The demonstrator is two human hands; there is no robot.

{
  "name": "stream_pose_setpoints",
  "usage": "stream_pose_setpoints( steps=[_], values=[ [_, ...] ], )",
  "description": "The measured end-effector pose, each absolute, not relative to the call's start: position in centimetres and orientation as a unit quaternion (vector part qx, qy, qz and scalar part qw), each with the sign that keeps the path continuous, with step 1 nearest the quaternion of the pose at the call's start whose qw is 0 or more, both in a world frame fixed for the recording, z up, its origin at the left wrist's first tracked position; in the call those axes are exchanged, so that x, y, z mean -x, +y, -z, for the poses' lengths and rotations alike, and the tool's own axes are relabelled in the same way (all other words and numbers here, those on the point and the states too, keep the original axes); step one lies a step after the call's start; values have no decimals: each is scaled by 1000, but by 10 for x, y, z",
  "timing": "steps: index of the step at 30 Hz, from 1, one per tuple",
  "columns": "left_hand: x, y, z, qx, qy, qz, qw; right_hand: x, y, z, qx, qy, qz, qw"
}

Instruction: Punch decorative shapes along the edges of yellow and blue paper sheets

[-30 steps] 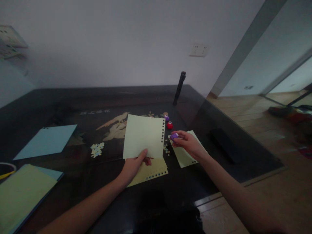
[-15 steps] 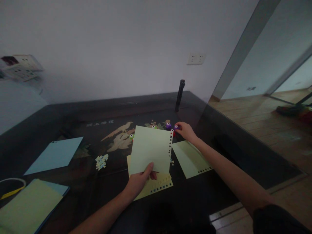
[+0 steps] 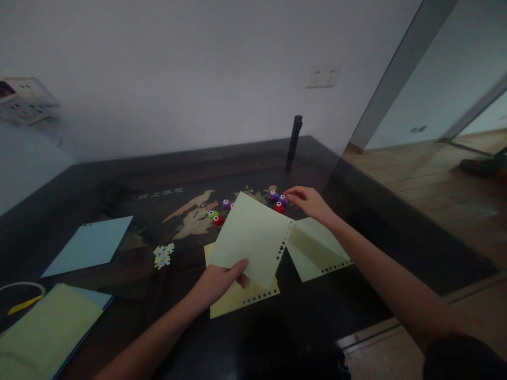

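Left hand (image 3: 222, 279) pinched the pale green sheet (image 3: 253, 240) by its near corner, punched edge pointing right. Beyond that sheet, the right hand (image 3: 311, 203), fingers loosely curled, touched the purple punch (image 3: 283, 199) beside a red punch (image 3: 279, 207) on the dark inlaid table (image 3: 119, 174); a white wall (image 3: 198, 68) stood behind.

This looks like a room in a home, used for paper craft. A dark lacquered table (image 3: 119, 179) with an inlaid bird and flower picture (image 3: 194, 211) stands against a plain white wall (image 3: 178, 68). On the wall above the table's far right corner sits a double power socket (image 3: 322, 76). To the right of the table a glass partition (image 3: 396, 74) opens onto a wooden plank floor (image 3: 428, 184). Coloured paper sheets (image 3: 89, 245) and small craft punches (image 3: 277, 200) lie on the table.
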State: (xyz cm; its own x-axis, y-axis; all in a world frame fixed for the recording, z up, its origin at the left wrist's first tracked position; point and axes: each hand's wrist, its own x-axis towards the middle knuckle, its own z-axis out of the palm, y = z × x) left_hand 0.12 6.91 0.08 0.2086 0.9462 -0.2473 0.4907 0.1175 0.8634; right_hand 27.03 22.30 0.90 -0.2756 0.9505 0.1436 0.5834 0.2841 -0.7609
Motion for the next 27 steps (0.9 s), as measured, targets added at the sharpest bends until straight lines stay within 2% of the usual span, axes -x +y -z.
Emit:
stream_pose_setpoints(
  steps=[7,12,18,27],
  values=[
    [-4,76,-8,-609,545,-220,533,-254,185,-29,433,-682,-524,269],
    [2,84,-2,-568,560,-283,533,-253,174,-17,456,-643,-547,282],
    [18,98,-6,-563,581,-364,461,-263,162,-10,492,-580,-576,300],
    [20,99,1,-495,572,-439,484,-261,154,4,506,-558,-586,299]
  ],
)
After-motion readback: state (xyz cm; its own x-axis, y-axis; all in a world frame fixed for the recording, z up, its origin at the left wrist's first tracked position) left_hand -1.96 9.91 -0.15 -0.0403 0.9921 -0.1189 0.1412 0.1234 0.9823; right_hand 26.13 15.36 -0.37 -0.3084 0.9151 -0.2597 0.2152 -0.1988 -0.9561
